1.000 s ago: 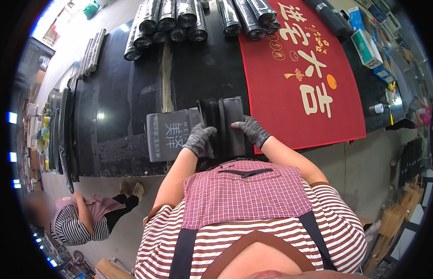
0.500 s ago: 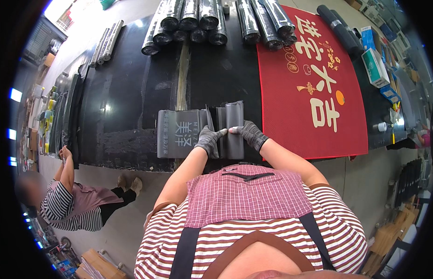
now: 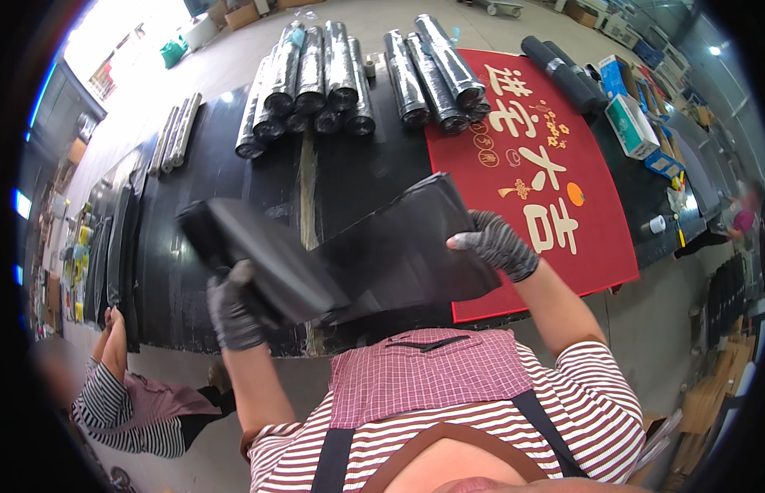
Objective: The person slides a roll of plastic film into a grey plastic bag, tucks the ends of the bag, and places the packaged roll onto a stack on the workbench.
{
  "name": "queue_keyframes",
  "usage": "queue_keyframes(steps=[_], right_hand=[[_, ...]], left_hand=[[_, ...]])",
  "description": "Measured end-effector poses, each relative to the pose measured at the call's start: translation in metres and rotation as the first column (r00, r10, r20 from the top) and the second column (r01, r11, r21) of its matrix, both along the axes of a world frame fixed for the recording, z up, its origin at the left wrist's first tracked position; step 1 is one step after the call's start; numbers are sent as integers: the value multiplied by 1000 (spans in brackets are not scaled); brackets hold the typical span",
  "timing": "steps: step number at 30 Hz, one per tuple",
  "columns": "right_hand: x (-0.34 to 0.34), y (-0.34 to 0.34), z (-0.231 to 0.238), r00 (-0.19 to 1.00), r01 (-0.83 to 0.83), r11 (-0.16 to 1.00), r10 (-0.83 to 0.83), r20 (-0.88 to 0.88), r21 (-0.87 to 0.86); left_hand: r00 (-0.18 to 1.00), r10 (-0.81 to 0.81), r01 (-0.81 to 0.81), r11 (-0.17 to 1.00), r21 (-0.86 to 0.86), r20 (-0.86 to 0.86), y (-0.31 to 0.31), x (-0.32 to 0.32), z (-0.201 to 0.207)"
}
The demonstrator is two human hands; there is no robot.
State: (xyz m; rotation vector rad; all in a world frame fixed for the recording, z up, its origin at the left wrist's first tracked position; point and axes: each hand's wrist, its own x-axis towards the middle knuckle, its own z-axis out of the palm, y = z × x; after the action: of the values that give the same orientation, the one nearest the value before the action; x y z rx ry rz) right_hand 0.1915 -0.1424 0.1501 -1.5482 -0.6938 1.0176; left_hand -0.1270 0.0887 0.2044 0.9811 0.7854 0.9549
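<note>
Head view: black sheeting [image 3: 399, 256] lifted, spread wider; left fingers [image 3: 241, 273], right fingers [image 3: 486, 220] closed on it.

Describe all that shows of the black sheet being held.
The black sheet looks like thin, smooth plastic, apparently layered. It bends near the middle, its left part curved and blurred, its right flatter. It appears lifted over the dark tabletop, the left grip holding its left part, the right grip its right edge.

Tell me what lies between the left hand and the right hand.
In the head view, a dark sheet spans the stretch between the left hand and the right hand; its left part is bent over and blurred.
</note>
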Motion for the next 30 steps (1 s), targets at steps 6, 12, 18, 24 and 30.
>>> queue_keyframes(steps=[6,12,18,24,30], right_hand=[[84,-48,99,894,126,992,-101,436,-29],[221,-81,168,128,399,911,54,990,-101],[388,8,237,-446,576,799,131,885,172],[489,58,242,-526,487,629,-342,779,605],[356,-18,-26,200,193,969,-190,961,151]], left_hand=[[955,70,-49,996,-80,290,8,-26,31],[965,-27,61,990,-125,261,-43,73,36],[958,-212,248,951,-183,194,-100,201,36],[801,-478,599,652,-464,361,-169,307,-48],[838,-532,303,636,-710,-119,-197,322,-280]])
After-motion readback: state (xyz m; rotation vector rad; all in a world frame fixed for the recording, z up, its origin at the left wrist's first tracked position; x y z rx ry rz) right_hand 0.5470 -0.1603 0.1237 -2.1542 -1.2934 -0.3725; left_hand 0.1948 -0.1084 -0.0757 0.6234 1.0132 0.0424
